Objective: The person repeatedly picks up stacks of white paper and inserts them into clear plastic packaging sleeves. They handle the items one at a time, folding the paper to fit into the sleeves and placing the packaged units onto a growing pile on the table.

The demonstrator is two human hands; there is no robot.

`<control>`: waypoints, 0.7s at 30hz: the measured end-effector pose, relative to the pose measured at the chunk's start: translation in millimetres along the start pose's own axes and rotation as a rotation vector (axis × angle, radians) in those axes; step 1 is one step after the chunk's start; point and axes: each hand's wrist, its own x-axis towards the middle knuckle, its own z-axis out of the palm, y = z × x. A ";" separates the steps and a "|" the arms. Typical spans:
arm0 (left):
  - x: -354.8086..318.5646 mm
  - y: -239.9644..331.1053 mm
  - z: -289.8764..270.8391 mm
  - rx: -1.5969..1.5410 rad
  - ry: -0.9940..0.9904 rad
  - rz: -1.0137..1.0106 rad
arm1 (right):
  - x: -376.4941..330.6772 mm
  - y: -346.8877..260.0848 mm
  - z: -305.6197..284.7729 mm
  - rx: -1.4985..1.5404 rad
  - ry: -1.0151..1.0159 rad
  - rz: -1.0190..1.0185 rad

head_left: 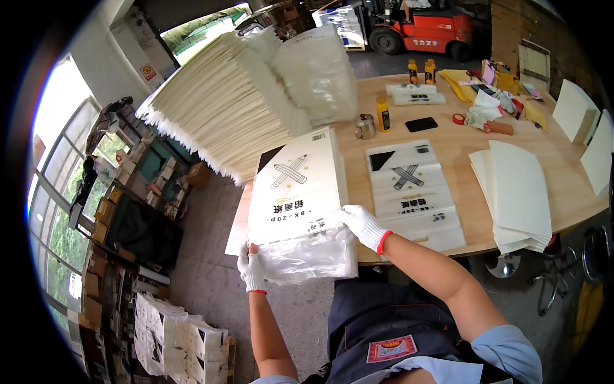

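A stack of flat paper packs in clear plastic [300,185] lies at the table's near left edge, printed with crossed pencils and a black corner. Loose clear film hangs from its near end past the edge. My left hand [252,269], in a white glove with a red cuff, grips the stack's near left corner, thumb on top and the other fingers partly hidden. My right hand [363,227], gloved alike, has its fingers closed at the near right edge. Just right of it lie flat printed plastic sleeves [409,192].
A tall pile of white sheets [217,96] and a wrapped bundle [316,77] stand behind. Around the table are a metal cup [365,127], an orange bottle [383,115], a black phone [421,125], fanned blank sheets [515,195] and tape [458,119]. A red forklift [422,32] stands beyond.
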 end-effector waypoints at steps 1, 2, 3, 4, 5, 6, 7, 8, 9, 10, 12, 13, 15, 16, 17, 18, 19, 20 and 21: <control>-2.1 0.1 1.5 -0.071 -0.003 -0.044 | -4.1 -1.0 -0.3 0.025 -0.042 0.012; -3.7 3.3 5.9 -0.148 -0.007 -0.084 | -7.3 -4.3 -2.9 0.047 -0.081 0.017; -7.2 5.6 11.2 -0.153 0.011 -0.050 | -9.0 -5.9 -6.2 0.070 -0.119 0.021; -13.1 6.5 16.6 -0.158 0.028 -0.017 | -12.7 8.6 -6.3 0.100 -0.158 -0.105; -13.9 9.2 21.9 -0.170 0.048 0.028 | -19.6 24.0 -4.5 0.125 -0.198 -0.245; -13.8 -3.1 14.1 -0.145 0.053 0.001 | -42.7 18.8 4.1 0.205 -0.242 -0.177; -19.0 -17.5 15.5 -0.267 0.116 0.040 | -56.5 30.6 5.1 0.289 -0.317 -0.249; -28.8 -34.1 17.0 -0.387 0.189 0.073 | -78.8 24.1 -3.8 0.123 -0.408 -0.006; -36.9 -40.5 30.3 -0.511 0.248 0.106 | -90.1 41.8 -9.2 0.126 -0.433 0.055; -58.4 -26.1 47.0 -0.614 0.382 0.015 | -101.6 58.5 -17.7 0.130 -0.466 0.115; -100.2 -32.8 66.0 -0.570 0.466 -0.208 | -125.2 88.8 -36.7 0.130 -0.443 0.200; -123.7 -71.1 61.9 -0.425 0.416 -0.332 | -135.8 100.3 -46.6 0.130 -0.396 0.207; -166.8 -142.1 72.4 -0.547 0.014 -0.467 | -154.1 131.1 -67.1 0.196 -0.290 0.217; -196.3 -136.8 94.4 -0.294 -0.185 -0.325 | -163.2 138.9 -77.1 0.198 -0.220 0.244; -221.8 -73.4 123.6 -0.421 -0.290 -0.432 | -173.3 144.0 -88.3 0.204 -0.137 0.274; -227.1 -57.9 141.6 -0.279 -0.504 -0.282 | -180.1 146.3 -93.7 0.213 -0.112 0.271; -233.0 -40.0 154.5 -0.095 -0.671 0.011 | -185.8 148.3 -98.5 0.222 -0.088 0.269; -232.0 -23.0 175.1 -0.131 -0.791 0.137 | -190.8 149.5 -101.5 0.230 -0.059 0.268; -229.9 -16.1 196.9 0.003 -0.860 0.156 | -193.9 151.4 -103.4 0.232 -0.042 0.255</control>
